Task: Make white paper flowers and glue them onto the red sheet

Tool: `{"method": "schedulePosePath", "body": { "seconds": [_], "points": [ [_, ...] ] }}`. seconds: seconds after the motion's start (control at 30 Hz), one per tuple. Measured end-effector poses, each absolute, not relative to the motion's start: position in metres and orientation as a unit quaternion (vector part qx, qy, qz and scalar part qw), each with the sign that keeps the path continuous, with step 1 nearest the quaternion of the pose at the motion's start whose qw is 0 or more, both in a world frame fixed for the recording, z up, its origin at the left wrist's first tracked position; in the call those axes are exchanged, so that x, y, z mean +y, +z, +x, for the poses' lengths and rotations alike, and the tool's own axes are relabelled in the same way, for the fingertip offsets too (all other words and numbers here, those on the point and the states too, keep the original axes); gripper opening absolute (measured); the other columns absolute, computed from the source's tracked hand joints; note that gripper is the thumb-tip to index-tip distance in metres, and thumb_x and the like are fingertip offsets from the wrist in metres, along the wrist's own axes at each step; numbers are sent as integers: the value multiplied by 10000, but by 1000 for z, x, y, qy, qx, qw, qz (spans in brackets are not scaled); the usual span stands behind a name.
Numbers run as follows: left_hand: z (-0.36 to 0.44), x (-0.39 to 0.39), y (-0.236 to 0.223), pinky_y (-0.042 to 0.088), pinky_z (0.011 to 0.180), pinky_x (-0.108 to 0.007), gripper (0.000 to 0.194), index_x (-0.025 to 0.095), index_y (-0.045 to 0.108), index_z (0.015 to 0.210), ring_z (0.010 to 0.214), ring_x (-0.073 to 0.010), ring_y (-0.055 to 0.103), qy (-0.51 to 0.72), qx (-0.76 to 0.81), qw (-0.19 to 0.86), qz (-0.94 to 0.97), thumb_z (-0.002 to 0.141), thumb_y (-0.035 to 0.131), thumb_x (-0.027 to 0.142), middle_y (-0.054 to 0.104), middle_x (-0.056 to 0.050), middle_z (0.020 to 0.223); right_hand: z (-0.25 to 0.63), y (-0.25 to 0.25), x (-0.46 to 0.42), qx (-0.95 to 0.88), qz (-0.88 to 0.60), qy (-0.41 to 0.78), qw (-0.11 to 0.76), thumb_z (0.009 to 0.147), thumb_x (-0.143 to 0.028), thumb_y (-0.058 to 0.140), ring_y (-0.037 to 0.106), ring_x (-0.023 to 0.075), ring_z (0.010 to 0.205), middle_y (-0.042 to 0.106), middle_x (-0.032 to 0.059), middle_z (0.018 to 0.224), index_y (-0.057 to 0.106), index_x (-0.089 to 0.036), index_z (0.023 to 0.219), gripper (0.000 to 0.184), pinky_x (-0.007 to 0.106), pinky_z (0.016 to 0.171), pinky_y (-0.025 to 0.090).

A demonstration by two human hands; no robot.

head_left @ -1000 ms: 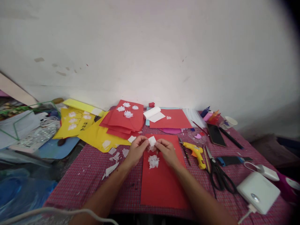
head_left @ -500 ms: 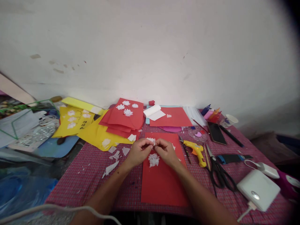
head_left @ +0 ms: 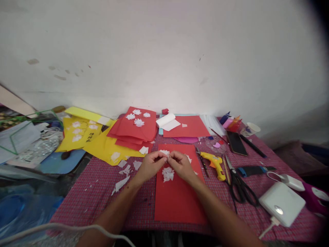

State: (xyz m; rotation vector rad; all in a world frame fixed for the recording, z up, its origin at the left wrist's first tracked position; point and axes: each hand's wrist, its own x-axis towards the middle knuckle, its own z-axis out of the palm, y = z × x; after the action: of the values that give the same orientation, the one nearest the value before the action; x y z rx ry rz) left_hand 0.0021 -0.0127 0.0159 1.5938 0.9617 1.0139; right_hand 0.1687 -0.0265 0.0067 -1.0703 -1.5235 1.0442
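Over the upper part of a red paper sheet (head_left: 180, 209), my left hand (head_left: 153, 166) and my right hand (head_left: 182, 166) meet with fingertips pinched together. Between them is a small bit of white paper (head_left: 168, 156), mostly hidden by the fingers. Just below the fingertips, a ruffled white paper flower (head_left: 168, 174) lies on the sheet. More white ruffled paper shows behind the hands and past the right fingers, partly covered. Torn white paper scraps (head_left: 121, 184) are scattered on the checked cloth left of my left hand.
At right lie a yellow glue gun (head_left: 216, 164), black scissors (head_left: 240, 187), a utility knife (head_left: 253, 171), a phone (head_left: 236, 143) and a white power adapter (head_left: 282, 204). Behind stand a white paper roll (head_left: 166, 120) and stacked red sheets (head_left: 120, 128) with white flowers. Yellow sheets (head_left: 102, 147) lie left.
The view has shifted slightly. Both hands stay pinched together above the red sheet, with only small finger movement.
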Motion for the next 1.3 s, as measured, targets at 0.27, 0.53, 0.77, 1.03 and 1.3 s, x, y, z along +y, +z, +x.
{"method": "schedulePosePath", "body": {
  "seconds": [0.27, 0.53, 0.77, 1.03, 1.3],
  "points": [
    [3, -12, 15, 416, 643, -205, 171, 140, 641, 813, 682, -104, 511, 413, 397, 489, 658, 854, 562, 286, 596, 4, 735, 169, 3, -25, -623, -428, 441, 483, 848, -275, 546, 393, 109, 586, 447, -32, 630, 493, -181, 676, 204, 229, 543, 326],
    [3, -12, 17, 399, 616, -197, 177, 141, 614, 784, 651, -93, 479, 409, 394, 505, 649, 858, 551, 289, 554, 17, 701, 169, 5, -27, -609, -424, 469, 479, 845, -290, 560, 427, 112, 589, 472, -31, 636, 509, -179, 685, 201, 229, 552, 347],
    [3, -13, 17, 406, 626, -199, 171, 143, 622, 793, 645, -92, 488, 407, 399, 502, 650, 855, 555, 287, 573, 17, 711, 168, 7, -27, -613, -417, 469, 480, 853, -292, 564, 395, 105, 577, 449, -35, 630, 499, -176, 686, 214, 223, 536, 330],
    [3, -14, 19, 431, 674, -214, 149, 146, 649, 829, 719, -118, 547, 406, 400, 477, 669, 849, 554, 260, 630, -6, 772, 169, 5, -26, -611, -442, 454, 475, 849, -304, 556, 368, 102, 561, 423, -41, 615, 480, -182, 669, 231, 222, 519, 298],
    [2, -12, 15, 423, 658, -207, 153, 145, 639, 812, 697, -105, 524, 410, 404, 489, 655, 848, 567, 274, 607, 4, 751, 170, 4, -26, -627, -436, 439, 474, 844, -252, 519, 402, 113, 576, 443, -35, 627, 499, -185, 687, 172, 228, 542, 335]
  ]
}}
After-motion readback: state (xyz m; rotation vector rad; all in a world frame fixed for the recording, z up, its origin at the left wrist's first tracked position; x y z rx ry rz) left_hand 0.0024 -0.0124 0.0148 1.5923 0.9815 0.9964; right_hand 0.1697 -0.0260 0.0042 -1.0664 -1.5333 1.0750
